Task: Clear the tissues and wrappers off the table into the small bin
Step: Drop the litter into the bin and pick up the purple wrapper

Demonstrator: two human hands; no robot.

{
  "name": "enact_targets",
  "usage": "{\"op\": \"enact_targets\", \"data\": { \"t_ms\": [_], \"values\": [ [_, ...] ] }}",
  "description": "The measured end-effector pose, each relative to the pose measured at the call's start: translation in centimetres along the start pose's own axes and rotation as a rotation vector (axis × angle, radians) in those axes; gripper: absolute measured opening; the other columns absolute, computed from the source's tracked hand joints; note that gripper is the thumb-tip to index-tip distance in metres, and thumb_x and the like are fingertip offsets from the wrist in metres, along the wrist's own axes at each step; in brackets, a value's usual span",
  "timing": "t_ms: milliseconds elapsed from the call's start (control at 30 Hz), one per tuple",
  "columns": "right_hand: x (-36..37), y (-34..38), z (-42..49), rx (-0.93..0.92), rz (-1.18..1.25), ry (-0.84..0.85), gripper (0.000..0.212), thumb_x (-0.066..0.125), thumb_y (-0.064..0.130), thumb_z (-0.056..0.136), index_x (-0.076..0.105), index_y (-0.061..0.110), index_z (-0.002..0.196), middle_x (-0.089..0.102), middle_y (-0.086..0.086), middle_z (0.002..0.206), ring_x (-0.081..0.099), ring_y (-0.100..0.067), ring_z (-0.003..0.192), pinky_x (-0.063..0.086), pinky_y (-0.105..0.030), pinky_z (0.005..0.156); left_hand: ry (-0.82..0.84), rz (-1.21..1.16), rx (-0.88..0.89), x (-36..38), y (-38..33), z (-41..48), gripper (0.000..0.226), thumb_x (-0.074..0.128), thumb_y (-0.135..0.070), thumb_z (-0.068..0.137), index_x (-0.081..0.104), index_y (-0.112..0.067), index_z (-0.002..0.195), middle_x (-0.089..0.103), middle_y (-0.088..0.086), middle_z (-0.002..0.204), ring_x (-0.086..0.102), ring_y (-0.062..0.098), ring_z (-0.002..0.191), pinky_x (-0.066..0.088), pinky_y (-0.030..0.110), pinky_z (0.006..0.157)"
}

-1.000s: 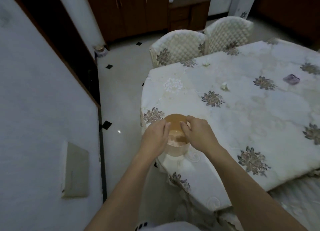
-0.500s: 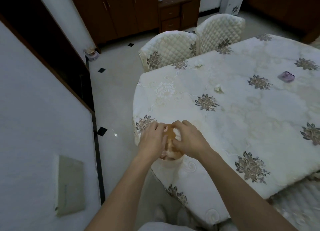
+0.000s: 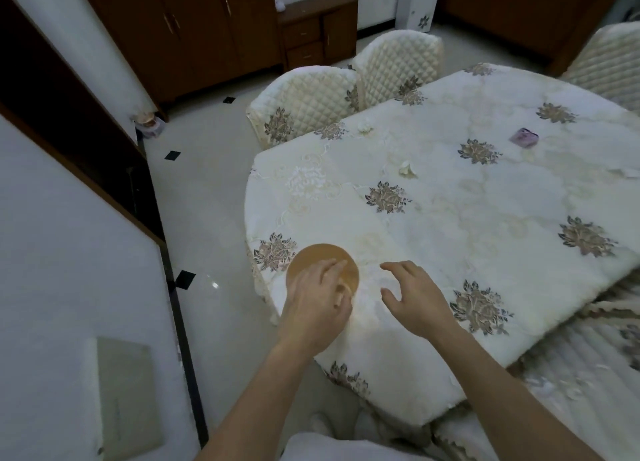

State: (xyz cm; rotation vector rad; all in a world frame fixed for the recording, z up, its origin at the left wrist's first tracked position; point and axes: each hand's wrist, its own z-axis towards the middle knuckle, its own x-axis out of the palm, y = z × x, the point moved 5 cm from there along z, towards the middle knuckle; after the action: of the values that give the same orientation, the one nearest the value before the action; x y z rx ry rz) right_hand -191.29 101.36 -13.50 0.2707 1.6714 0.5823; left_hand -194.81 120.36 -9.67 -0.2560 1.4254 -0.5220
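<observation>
A bench (image 3: 467,239) draped in a cream cloth printed with brown flower clusters fills the right of the head view, its rounded near-left corner jutting over a pale tiled floor (image 3: 204,190). Two quilted chairs (image 3: 304,97) stand pushed against its far-left edge, with a third at the upper right, and dark wooden cabinets (image 3: 194,27) line the wall beyond. A person's two bare forearms reach in from the bottom of the frame toward that near corner. The left hand (image 3: 313,304) lies over the near side of the small bin (image 3: 320,263), an amber, round-topped container sitting on the bench right at the corner; its fingers (image 3: 332,270) curl loosely over the top, though whether they grip it cannot be told. The right hand (image 3: 412,298) hovers just beside the bin over the cloth, its fingers spread wide and holding nothing. Three bits of litter lie on the bench, all well apart from the bin: a purple wrapper (image 3: 523,137) toward the far right, a crumpled tissue (image 3: 407,169) near the middle of the far half, and a smaller tissue (image 3: 363,125) close to the far edge, just in front of the nearer chairs. The bin's contents cannot be seen from this angle.
</observation>
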Motion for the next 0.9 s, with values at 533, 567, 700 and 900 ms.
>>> {"op": "enact_targets", "data": {
  "t_ms": [533,567,700,900],
  "values": [
    [-0.5,-10.6,-13.4,0.407,-0.193,-0.053,0.057,0.059,0.036,0.076,0.059,0.016,0.130,0.062,-0.012,0.127,0.058,-0.032,0.116,0.052,-0.043,0.092,0.469,0.148,0.329,14.9,-8.1,-2.2,0.061,0.038,-0.053,0.093,0.026,-0.031,0.149,0.026,-0.005,0.159,0.023,0.017,0.146,0.023,0.042,0.118],
    [-0.3,-11.0,-14.0,0.427,-0.213,-0.030,0.058,0.058,0.036,0.078,0.056,0.017,0.133,0.060,-0.013,0.130,0.056,-0.032,0.120,0.050,-0.044,0.095,0.509,0.166,0.328,15.9,-8.0,-2.6,0.063,0.037,-0.054,0.094,0.023,-0.031,0.150,0.022,-0.005,0.161,0.020,0.017,0.147,0.021,0.042,0.119],
    [-0.4,-12.3,-15.7,0.470,-0.246,0.023,0.061,0.049,0.039,0.089,0.038,0.022,0.146,0.042,-0.008,0.149,0.037,-0.027,0.137,0.033,-0.041,0.109,0.593,0.180,0.302,18.0,-8.4,-4.5,0.066,0.036,-0.056,0.094,0.017,-0.032,0.152,0.013,-0.004,0.163,0.013,0.018,0.149,0.017,0.044,0.120],
    [-2.9,-14.1,-16.2,0.430,-0.257,-0.076,0.057,0.050,0.037,0.087,0.046,0.022,0.141,0.050,-0.008,0.142,0.045,-0.028,0.132,0.038,-0.043,0.107,0.599,0.192,0.242,19.2,-10.3,-4.3,0.067,0.033,-0.061,0.092,0.021,-0.034,0.152,0.019,-0.006,0.162,0.020,0.017,0.148,0.021,0.040,0.118]
  ]
}}
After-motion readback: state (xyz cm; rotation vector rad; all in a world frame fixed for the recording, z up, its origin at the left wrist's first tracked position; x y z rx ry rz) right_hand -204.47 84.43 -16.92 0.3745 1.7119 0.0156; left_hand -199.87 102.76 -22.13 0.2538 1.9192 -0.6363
